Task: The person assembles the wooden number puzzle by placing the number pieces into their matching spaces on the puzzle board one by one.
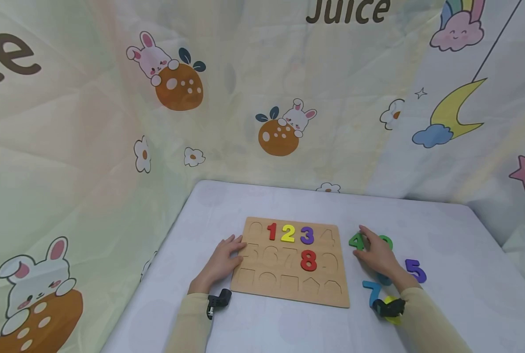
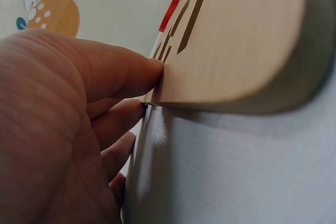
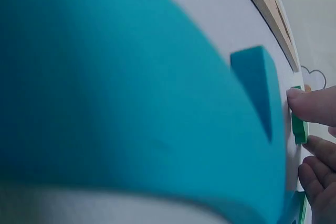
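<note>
A wooden number board (image 1: 266,289) lies on the table, with a red 1 (image 1: 272,231), yellow 2 (image 1: 288,233), purple 3 (image 1: 307,235) and red 8 (image 1: 308,261) set in it. My left hand (image 1: 223,258) rests against the board's left edge, fingers fairly straight. The left wrist view has its thumb (image 2: 126,72) touching the edge. Right of the board, my right hand (image 1: 379,256) pinches a green number 4 (image 1: 356,241) between thumb and fingers; the right wrist view shows the thumb (image 3: 315,106) at one end of it. The 4 is partly hidden by the fingers.
Around my right hand lie another green number (image 1: 387,240), a purple 5 (image 1: 415,270), a blue 7 (image 1: 372,291), a blue piece (image 1: 384,280) under the wrist and a yellow piece (image 1: 393,320) half covered by the wrist camera. A printed cloth (image 1: 231,171) hangs behind the table.
</note>
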The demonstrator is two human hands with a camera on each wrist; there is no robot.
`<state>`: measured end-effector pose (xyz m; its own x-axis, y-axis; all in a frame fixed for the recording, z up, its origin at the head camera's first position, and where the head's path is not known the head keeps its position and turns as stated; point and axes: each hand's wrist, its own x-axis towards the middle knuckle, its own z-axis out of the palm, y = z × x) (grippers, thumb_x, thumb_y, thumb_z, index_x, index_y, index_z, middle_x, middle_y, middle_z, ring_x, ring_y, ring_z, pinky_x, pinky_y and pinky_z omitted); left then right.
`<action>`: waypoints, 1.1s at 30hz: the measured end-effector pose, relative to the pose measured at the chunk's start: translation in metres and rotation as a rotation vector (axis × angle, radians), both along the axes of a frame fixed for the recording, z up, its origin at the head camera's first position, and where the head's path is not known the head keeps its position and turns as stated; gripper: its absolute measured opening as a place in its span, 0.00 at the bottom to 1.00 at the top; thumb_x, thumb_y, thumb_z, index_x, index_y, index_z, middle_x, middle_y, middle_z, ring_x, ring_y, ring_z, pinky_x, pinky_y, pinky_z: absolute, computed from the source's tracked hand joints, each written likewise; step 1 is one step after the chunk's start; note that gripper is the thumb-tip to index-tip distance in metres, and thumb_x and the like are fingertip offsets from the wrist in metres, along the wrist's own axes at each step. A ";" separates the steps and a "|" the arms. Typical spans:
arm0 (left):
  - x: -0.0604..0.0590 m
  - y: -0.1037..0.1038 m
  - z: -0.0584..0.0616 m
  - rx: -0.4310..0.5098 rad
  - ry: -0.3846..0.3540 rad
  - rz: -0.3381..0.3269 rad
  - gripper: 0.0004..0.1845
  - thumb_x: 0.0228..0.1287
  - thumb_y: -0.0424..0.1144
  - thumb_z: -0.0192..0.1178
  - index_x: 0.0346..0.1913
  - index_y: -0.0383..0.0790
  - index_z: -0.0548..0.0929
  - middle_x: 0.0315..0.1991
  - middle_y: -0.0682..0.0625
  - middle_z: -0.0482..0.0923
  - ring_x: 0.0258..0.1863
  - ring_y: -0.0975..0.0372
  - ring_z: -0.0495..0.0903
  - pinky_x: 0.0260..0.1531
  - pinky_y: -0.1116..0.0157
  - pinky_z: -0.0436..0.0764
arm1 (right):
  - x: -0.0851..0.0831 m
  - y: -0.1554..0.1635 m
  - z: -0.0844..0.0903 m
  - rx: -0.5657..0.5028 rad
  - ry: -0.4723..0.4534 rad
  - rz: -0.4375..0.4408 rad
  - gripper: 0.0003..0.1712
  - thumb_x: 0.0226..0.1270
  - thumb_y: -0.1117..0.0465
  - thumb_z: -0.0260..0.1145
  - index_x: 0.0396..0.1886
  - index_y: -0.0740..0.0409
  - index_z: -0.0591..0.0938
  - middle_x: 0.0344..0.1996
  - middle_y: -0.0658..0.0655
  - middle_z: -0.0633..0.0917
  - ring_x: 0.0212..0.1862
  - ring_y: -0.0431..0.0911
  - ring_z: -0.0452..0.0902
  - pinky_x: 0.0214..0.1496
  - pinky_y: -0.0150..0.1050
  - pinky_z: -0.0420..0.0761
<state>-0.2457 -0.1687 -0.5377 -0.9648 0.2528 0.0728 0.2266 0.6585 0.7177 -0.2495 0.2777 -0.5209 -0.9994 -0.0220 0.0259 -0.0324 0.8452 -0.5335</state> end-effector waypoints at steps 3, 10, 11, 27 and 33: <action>0.000 0.000 -0.001 -0.004 0.000 0.001 0.21 0.58 0.36 0.58 0.56 0.42 0.76 0.66 0.53 0.62 0.69 0.55 0.49 0.68 0.52 0.44 | 0.000 0.001 -0.002 0.000 0.001 0.001 0.45 0.55 0.59 0.66 0.69 0.61 0.53 0.63 0.69 0.62 0.63 0.65 0.55 0.62 0.59 0.61; 0.000 0.000 -0.001 -0.006 -0.004 0.006 0.21 0.58 0.37 0.58 0.57 0.42 0.76 0.66 0.53 0.61 0.69 0.54 0.49 0.68 0.51 0.45 | 0.001 0.003 -0.006 -0.002 0.021 -0.007 0.43 0.56 0.60 0.65 0.69 0.61 0.54 0.62 0.69 0.64 0.63 0.65 0.56 0.62 0.59 0.61; 0.000 0.000 -0.001 -0.007 -0.007 0.007 0.21 0.58 0.37 0.58 0.57 0.42 0.76 0.66 0.53 0.61 0.69 0.55 0.49 0.68 0.51 0.45 | 0.001 0.003 -0.006 -0.003 0.024 -0.009 0.43 0.56 0.60 0.65 0.69 0.60 0.54 0.62 0.69 0.64 0.63 0.65 0.56 0.62 0.59 0.61; 0.000 0.000 0.002 -0.012 0.016 -0.008 0.21 0.58 0.35 0.58 0.56 0.40 0.76 0.65 0.51 0.62 0.68 0.55 0.50 0.68 0.53 0.44 | 0.001 -0.013 -0.004 -0.013 0.092 -0.029 0.42 0.57 0.56 0.65 0.69 0.56 0.56 0.61 0.66 0.67 0.58 0.64 0.64 0.55 0.59 0.70; 0.000 0.000 0.001 -0.013 0.006 -0.001 0.21 0.58 0.36 0.58 0.56 0.41 0.76 0.65 0.52 0.62 0.69 0.55 0.50 0.68 0.52 0.44 | -0.002 -0.024 -0.007 -0.024 0.121 -0.042 0.42 0.56 0.56 0.65 0.68 0.56 0.58 0.60 0.65 0.69 0.58 0.63 0.64 0.55 0.57 0.71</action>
